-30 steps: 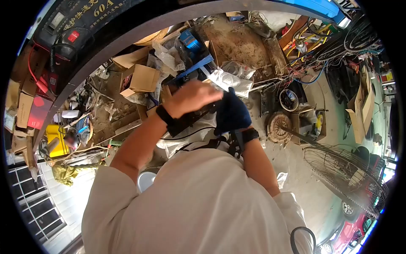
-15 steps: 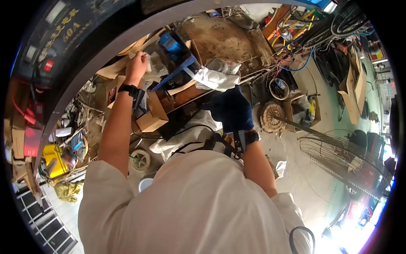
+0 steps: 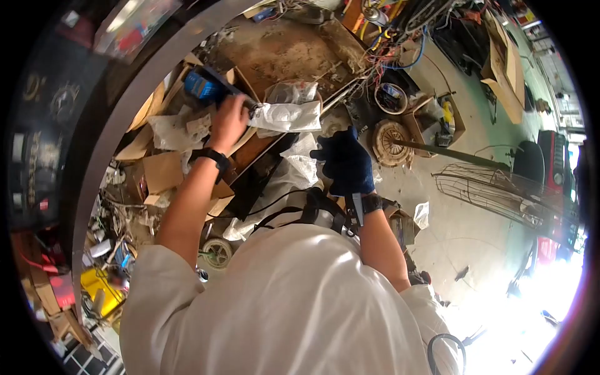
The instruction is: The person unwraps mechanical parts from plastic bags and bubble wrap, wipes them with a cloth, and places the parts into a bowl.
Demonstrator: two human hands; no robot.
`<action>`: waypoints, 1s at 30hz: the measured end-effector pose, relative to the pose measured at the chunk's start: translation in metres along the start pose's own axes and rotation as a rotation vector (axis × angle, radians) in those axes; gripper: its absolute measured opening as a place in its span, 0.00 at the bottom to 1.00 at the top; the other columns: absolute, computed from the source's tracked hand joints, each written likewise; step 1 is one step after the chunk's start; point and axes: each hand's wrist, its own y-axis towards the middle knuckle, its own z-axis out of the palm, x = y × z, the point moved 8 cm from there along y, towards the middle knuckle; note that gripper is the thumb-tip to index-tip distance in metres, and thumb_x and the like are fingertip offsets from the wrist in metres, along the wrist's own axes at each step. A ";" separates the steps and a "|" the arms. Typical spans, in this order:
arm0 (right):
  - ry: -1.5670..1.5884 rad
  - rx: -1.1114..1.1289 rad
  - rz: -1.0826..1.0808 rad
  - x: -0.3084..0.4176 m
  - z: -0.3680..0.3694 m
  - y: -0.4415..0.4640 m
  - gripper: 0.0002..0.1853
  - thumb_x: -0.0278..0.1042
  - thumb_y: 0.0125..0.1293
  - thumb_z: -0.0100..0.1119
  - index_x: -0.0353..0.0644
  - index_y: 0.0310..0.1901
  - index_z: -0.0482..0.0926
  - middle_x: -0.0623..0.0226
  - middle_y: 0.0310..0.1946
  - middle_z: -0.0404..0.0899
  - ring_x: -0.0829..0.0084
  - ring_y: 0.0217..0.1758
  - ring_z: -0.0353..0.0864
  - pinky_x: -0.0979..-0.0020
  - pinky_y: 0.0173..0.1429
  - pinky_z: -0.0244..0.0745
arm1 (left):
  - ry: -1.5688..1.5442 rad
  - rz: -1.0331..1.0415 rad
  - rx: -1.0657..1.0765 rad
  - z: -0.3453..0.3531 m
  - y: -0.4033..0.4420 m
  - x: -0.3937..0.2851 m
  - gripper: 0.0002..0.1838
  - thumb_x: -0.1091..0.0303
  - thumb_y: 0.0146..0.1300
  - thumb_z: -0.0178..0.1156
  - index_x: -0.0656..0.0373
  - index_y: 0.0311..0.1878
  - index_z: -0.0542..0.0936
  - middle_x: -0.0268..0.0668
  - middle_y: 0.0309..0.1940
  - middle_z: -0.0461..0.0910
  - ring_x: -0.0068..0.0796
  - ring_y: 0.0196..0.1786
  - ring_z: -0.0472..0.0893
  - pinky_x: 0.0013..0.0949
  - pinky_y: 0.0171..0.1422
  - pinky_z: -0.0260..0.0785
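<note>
My bare left hand (image 3: 229, 124), slightly blurred, is closed over the edge of a dark open box (image 3: 234, 84), its fingers partly hidden. A blue packet (image 3: 199, 86) lies at the box's far left end. Just right of those fingers is a white plastic packet (image 3: 287, 117); whether they touch it I cannot tell. My right hand (image 3: 345, 162), in a dark blue glove, hovers below and right of the packet, fingers apart and holding nothing visible. Crumpled clear plastic wrap (image 3: 299, 165) lies left of the glove.
A round clutch-like disc (image 3: 390, 144) lies right of the glove, near a bucket (image 3: 391, 99) and an open carton (image 3: 459, 128). A fan cage (image 3: 494, 194) on a pole lies further right. Opened cardboard (image 3: 164, 172) surrounds my left wrist. A dark frame bar (image 3: 119, 119) curves along the left.
My left hand has moved right and down from the plastic wrap onto the dark box, whose blue edge is now covered. My gloved hand is now apart from the white packet. The view has shifted.
</note>
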 end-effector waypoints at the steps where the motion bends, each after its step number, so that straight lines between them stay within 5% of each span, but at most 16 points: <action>1: -0.024 -0.028 -0.055 0.012 -0.002 -0.004 0.09 0.32 0.49 0.61 0.44 0.33 0.75 0.67 0.27 0.72 0.59 0.40 0.74 0.63 0.44 0.75 | -0.049 -0.034 0.218 0.029 -0.004 -0.009 0.12 0.71 0.58 0.56 0.56 0.47 0.73 0.44 0.40 0.76 0.50 0.45 0.75 0.45 0.45 0.70; 2: -0.155 -0.034 -0.136 0.018 -0.005 -0.006 0.10 0.33 0.48 0.61 0.44 0.34 0.76 0.66 0.27 0.72 0.59 0.40 0.74 0.62 0.46 0.74 | -0.032 -0.097 0.323 0.055 -0.013 -0.008 0.13 0.69 0.56 0.58 0.58 0.45 0.74 0.44 0.41 0.77 0.51 0.45 0.76 0.46 0.47 0.70; 5: 0.212 -0.105 0.174 0.013 -0.021 -0.014 0.12 0.35 0.46 0.61 0.45 0.35 0.76 0.63 0.27 0.73 0.57 0.41 0.74 0.60 0.50 0.73 | -0.166 -0.567 0.366 0.147 -0.052 0.049 0.20 0.61 0.54 0.63 0.62 0.45 0.72 0.49 0.45 0.77 0.53 0.48 0.76 0.45 0.50 0.70; 7: 0.062 -0.090 0.209 0.013 -0.034 -0.020 0.12 0.38 0.55 0.55 0.42 0.38 0.74 0.62 0.31 0.74 0.59 0.43 0.76 0.62 0.49 0.73 | -0.375 -0.930 0.296 0.210 -0.091 0.109 0.24 0.56 0.52 0.65 0.63 0.45 0.72 0.52 0.46 0.77 0.53 0.50 0.76 0.44 0.52 0.69; 8: -0.347 -0.044 0.059 0.016 -0.041 -0.019 0.13 0.40 0.63 0.49 0.39 0.41 0.72 0.62 0.35 0.75 0.61 0.45 0.77 0.66 0.46 0.74 | -0.433 -0.977 0.222 0.213 -0.092 0.113 0.26 0.55 0.52 0.66 0.63 0.46 0.71 0.52 0.45 0.77 0.53 0.49 0.76 0.44 0.52 0.69; 10: -0.551 -0.036 -0.045 0.012 -0.052 -0.020 0.13 0.40 0.70 0.45 0.37 0.43 0.70 0.62 0.38 0.76 0.64 0.46 0.78 0.69 0.47 0.74 | -0.551 -1.072 0.070 0.222 -0.098 0.122 0.30 0.53 0.51 0.67 0.63 0.49 0.68 0.53 0.44 0.76 0.53 0.49 0.76 0.43 0.53 0.68; 14: 0.281 -0.182 0.121 -0.009 -0.069 -0.028 0.04 0.30 0.60 0.51 0.41 0.36 0.72 0.65 0.34 0.75 0.64 0.42 0.76 0.69 0.58 0.68 | -0.483 -1.144 -0.147 0.225 -0.104 0.120 0.30 0.56 0.50 0.68 0.60 0.50 0.67 0.52 0.46 0.76 0.53 0.50 0.76 0.43 0.55 0.67; 17: 0.099 -0.240 -0.055 0.000 -0.066 -0.032 0.04 0.28 0.56 0.52 0.43 0.33 0.72 0.63 0.34 0.73 0.62 0.39 0.74 0.69 0.60 0.67 | -0.723 -1.240 -0.098 0.245 -0.098 0.117 0.25 0.63 0.54 0.66 0.61 0.52 0.68 0.49 0.47 0.76 0.49 0.47 0.77 0.43 0.50 0.68; 21: -0.155 -0.242 -0.236 0.014 -0.060 -0.023 0.06 0.32 0.58 0.51 0.42 0.37 0.72 0.63 0.34 0.72 0.62 0.39 0.73 0.70 0.60 0.66 | -0.968 -1.088 -0.003 0.192 -0.052 0.053 0.22 0.67 0.59 0.60 0.64 0.54 0.68 0.46 0.46 0.77 0.43 0.44 0.78 0.39 0.45 0.69; 25: -0.167 -0.245 -0.261 0.011 -0.046 -0.005 0.09 0.36 0.63 0.49 0.41 0.40 0.72 0.64 0.36 0.72 0.66 0.42 0.72 0.71 0.61 0.64 | -0.691 -0.462 0.096 0.103 0.009 -0.048 0.14 0.69 0.61 0.56 0.63 0.49 0.72 0.45 0.41 0.77 0.39 0.43 0.78 0.36 0.45 0.68; 28: 0.112 -0.210 -0.206 -0.005 -0.026 0.012 0.12 0.40 0.66 0.47 0.41 0.43 0.72 0.64 0.38 0.72 0.69 0.44 0.72 0.71 0.61 0.63 | -0.792 -0.290 0.241 0.068 0.015 -0.116 0.09 0.70 0.59 0.53 0.60 0.43 0.75 0.41 0.42 0.77 0.37 0.46 0.76 0.35 0.48 0.68; 30: 0.619 -0.072 -0.131 -0.021 -0.003 0.029 0.14 0.43 0.69 0.45 0.41 0.45 0.71 0.64 0.39 0.72 0.71 0.45 0.71 0.72 0.61 0.62 | -0.798 -0.150 0.265 0.062 0.010 -0.144 0.08 0.73 0.57 0.52 0.60 0.41 0.75 0.37 0.37 0.76 0.32 0.40 0.74 0.33 0.45 0.66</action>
